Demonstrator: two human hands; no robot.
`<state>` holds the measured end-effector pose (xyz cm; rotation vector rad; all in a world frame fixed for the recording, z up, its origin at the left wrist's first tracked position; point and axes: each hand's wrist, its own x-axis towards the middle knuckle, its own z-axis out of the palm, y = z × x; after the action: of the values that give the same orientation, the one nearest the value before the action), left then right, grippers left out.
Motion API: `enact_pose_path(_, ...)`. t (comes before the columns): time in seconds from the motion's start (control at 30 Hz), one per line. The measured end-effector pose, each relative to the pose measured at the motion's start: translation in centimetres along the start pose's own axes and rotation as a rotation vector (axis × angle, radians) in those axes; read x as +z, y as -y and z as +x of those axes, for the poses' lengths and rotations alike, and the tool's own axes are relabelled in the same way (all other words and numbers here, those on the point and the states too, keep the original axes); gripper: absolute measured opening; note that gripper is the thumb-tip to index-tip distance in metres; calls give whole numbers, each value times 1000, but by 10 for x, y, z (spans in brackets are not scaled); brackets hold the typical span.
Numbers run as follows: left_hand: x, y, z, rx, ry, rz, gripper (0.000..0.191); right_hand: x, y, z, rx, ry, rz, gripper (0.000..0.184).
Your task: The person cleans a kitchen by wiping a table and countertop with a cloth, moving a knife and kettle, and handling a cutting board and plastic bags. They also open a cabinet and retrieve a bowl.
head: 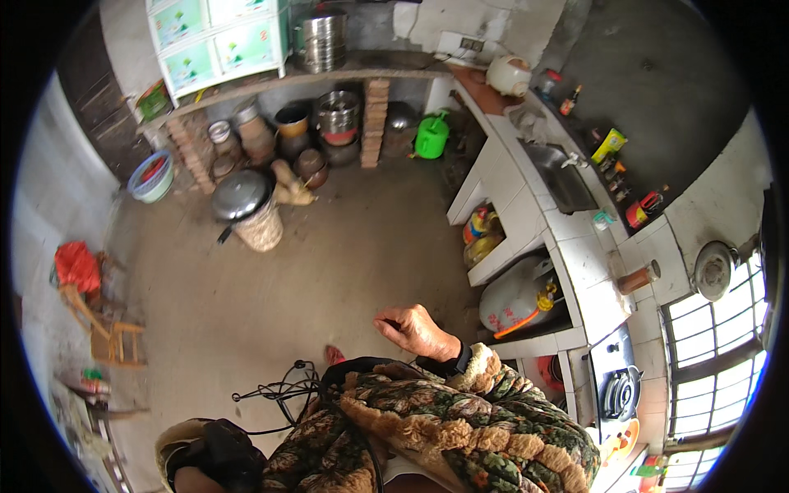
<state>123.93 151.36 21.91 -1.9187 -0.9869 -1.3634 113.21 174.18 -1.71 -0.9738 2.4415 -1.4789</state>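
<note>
Over the bare floor, my right hand (416,330) is loosely curled, with nothing visible in it; a black band circles its wrist below a fur-trimmed floral sleeve. At the bottom left, only a patch of skin of my left hand or wrist (198,480) shows beside a dark cuff, its fingers hidden. Between the two sleeves is a black, thin-barred wire stand or tangle (280,391); what supports it is unclear. A red shoe tip (333,355) shows just left of my right hand. A grey gas cylinder (513,296) lies in the counter opening to the right.
A tiled counter (576,246) with a sink (558,175) and gas stove (621,391) runs along the right. Ahead stand a lidded woven basket (260,229), clay jars (256,138) and a green watering can (432,135). A wooden chair (117,339) stands left.
</note>
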Motion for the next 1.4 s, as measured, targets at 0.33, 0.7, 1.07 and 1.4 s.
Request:
enact_pose_path(0.33, -195, 93, -54, 150, -295, 79, 13, -18, -37, 204, 171, -91, 70, 13)
enact_pose_path(0.7, -349, 282, -134, -589, 304, 360, 16, -71, -161, 454, 171, 79, 141, 8)
enact_pose_path(1.07, -510, 379, -177, -521, 229, 755, 18, -107, -230, 625, 90, 86, 58, 8)
enact_pose_path(1.4, -832, 496, -489, -1099, -1010, 803, 52, -122, -259, 682, 261, -165, -188, 10)
